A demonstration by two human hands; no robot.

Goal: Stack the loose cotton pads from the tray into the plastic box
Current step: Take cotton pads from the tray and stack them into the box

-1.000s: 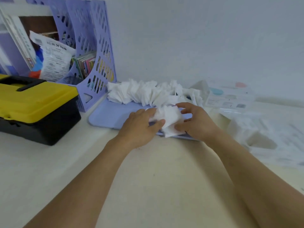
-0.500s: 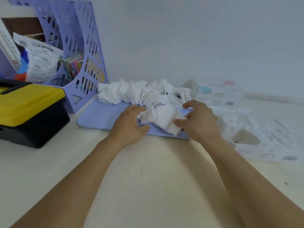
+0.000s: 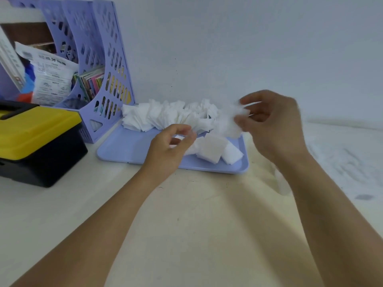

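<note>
Cotton, head view: a long ragged row of loose white square cotton pads lies along the far edge of the flat lilac plastic tray, with a few more pads lying flat near its front right corner.
Right hand, head view: my right hand is lifted above the tray's right end, its thumb and fingers pinching a small white bunch of pads; motion blur keeps me from counting them.
Left hand, head view: my left hand hovers low over the middle of the tray with fingers curled; I cannot tell whether it pinches a pad or nothing.
Plastic box, head view: I see only a pale blurred shape on the table to the right of my right wrist, and cannot say that it is the box.
Risk, dropping: I judge the pinch light and the pads thin, so some could slip out on the way across and land on the cream table.
Risk, stack: a fanned bunch may go in skewed and need squaring.
Risk, row: the left hand could drag and scatter the row, or nudge it toward the lilac perforated file rack.
Bystander: the yellow-lidded black toolbox sits well apart on the left.
</note>
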